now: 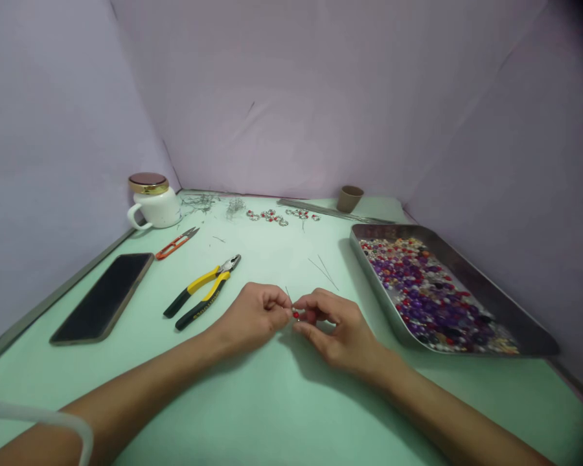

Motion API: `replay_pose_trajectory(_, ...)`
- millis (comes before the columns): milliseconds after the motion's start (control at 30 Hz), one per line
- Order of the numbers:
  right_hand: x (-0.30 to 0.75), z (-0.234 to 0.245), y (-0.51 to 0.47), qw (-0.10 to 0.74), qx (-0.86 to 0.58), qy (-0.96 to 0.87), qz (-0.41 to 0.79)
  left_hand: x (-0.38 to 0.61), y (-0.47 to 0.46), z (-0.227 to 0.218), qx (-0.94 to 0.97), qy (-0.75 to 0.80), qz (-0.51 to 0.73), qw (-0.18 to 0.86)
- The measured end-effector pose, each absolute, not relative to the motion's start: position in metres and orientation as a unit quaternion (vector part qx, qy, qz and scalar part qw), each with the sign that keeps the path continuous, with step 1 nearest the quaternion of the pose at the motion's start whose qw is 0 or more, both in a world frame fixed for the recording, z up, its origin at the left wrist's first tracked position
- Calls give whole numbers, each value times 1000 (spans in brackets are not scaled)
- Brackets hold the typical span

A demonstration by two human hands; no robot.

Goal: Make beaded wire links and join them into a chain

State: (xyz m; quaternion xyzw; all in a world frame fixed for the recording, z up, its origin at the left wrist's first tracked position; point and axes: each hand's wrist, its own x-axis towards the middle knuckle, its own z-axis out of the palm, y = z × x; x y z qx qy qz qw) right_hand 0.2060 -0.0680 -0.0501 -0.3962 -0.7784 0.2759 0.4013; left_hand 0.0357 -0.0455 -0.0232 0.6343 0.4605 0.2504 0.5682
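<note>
My left hand [258, 315] is closed in a pinch at the middle of the table, with a thin wire [287, 292] poking up from its fingertips. Facing it, my right hand [337, 327] has its thumb and forefinger closed around a small red bead [296, 315]. The fingertips of both hands almost meet at the bead. How the wire runs through or past the bead is hidden by the fingers. Just beyond my right hand, loose pieces of wire [323, 272] lie on the green tabletop [282, 414].
Left of my hands are yellow-and-black pliers [204, 291], orange thread snips [177, 244], a phone [104, 298] and a lidded white mug [158, 206]. A metal tray [383, 294] of mixed beads stands right. Farther back are beaded pieces [268, 216], wire tangles [199, 202] and a brown cup [349, 199].
</note>
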Motion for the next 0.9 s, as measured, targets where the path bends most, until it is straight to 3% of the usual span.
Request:
replay_pose_trajectory(467, 190, -52, -71, 418, -464, -605, 494, 37, -47, -22, 652, 460, 273, 537)
replay_pose_trajectory(700, 192, -42, -75, 543, -521, -565, 338, 36, -40, -24, 631, 517, 290, 500)
replay_pose_trajectory(800, 191, -40, -74, 485, -545, -510, 455, 35, -38, -23, 624, 532, 303, 486)
replay_pose_trajectory(900, 186, -43, -73, 424, -479, -468, 610, 38, -41, -22, 629, 507, 312, 499)
